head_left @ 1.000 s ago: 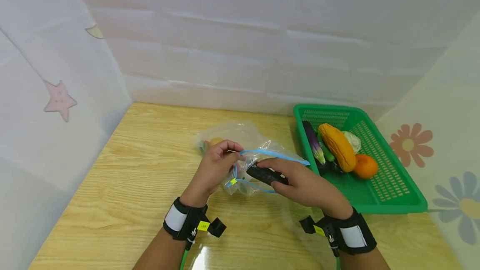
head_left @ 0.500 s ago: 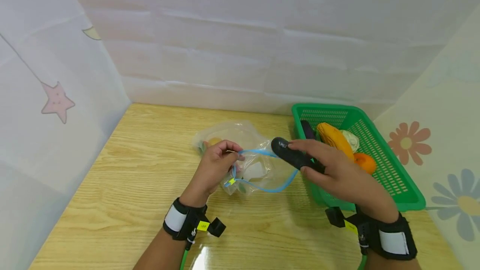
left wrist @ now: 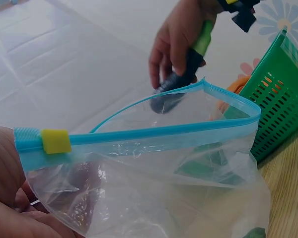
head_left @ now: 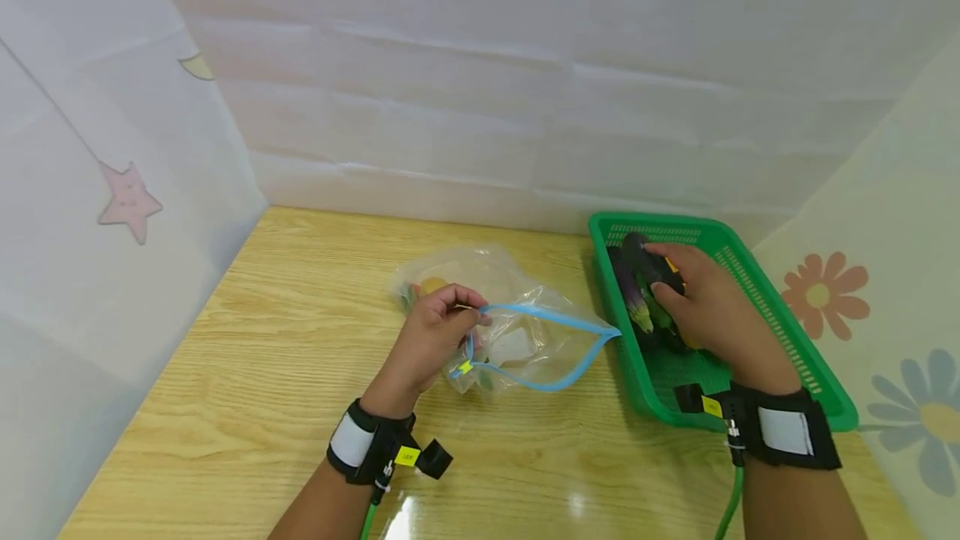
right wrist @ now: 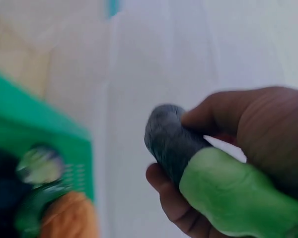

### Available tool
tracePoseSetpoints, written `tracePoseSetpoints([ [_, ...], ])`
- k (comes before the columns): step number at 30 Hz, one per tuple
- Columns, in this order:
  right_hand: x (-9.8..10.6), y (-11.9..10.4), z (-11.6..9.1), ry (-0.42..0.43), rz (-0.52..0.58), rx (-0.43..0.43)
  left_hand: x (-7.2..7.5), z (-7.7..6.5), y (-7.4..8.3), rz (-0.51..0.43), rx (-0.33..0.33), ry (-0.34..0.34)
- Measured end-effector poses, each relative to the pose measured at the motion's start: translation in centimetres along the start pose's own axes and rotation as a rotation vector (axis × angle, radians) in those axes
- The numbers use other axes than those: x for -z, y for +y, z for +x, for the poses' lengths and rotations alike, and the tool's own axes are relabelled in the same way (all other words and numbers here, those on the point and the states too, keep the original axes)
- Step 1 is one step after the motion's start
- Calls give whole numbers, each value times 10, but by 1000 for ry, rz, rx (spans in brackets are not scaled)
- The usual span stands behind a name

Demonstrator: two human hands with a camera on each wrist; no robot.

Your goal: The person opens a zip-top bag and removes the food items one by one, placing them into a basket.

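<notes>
My left hand (head_left: pixel 431 332) pinches the rim of a clear zip bag (head_left: pixel 551 357) on the table. The bag's mouth gapes, with a blue zip strip (left wrist: pixel 164 131) and a yellow slider (left wrist: pixel 56 142). A yellowish round item and other pieces lie inside, blurred by the plastic. Over the green basket (head_left: pixel 643 386), my right hand (head_left: pixel 701 307) grips a dark eggplant (head_left: pixel 645 263) with a light green stem end (right wrist: pixel 228 188). Beneath it lie a purple eggplant (head_left: pixel 627 286) and a green vegetable (head_left: pixel 658 311).
In the right wrist view, a pale vegetable (right wrist: pixel 39 166) and an orange-coloured item (right wrist: pixel 72 215) sit in the basket. The basket stands at the right of the wooden table (head_left: pixel 285 340). White cloth walls (head_left: pixel 450 107) enclose the back and sides.
My right hand has carried the dark eggplant from the bag's mouth rightward to over the basket. The bag's far corner shows again. My left hand has stayed at the rim.
</notes>
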State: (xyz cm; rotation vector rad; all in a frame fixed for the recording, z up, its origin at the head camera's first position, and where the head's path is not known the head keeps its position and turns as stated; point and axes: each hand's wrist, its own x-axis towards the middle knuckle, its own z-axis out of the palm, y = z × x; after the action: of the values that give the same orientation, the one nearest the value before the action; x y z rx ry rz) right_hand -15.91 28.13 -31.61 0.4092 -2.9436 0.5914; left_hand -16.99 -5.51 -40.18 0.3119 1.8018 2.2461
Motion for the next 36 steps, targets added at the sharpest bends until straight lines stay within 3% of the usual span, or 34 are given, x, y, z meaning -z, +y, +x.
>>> tracePoseSetpoints([
  [6, -18, 25, 10, 27, -18, -108, 1, -2, 0, -2, 3, -3],
  [14, -37, 33, 16, 123, -143, -145, 2, -5, 1, 6, 3, 5],
  [24, -46, 36, 13, 16, -240, -166, 2, -7, -1, 5, 2, 1],
  [31, -37, 25, 5, 132, -242, -115, 3, -7, 0, 10, -5, -1],
  [36, -31, -12, 2, 258, -126, -2, 4, -8, 1, 8, 5, -4],
])
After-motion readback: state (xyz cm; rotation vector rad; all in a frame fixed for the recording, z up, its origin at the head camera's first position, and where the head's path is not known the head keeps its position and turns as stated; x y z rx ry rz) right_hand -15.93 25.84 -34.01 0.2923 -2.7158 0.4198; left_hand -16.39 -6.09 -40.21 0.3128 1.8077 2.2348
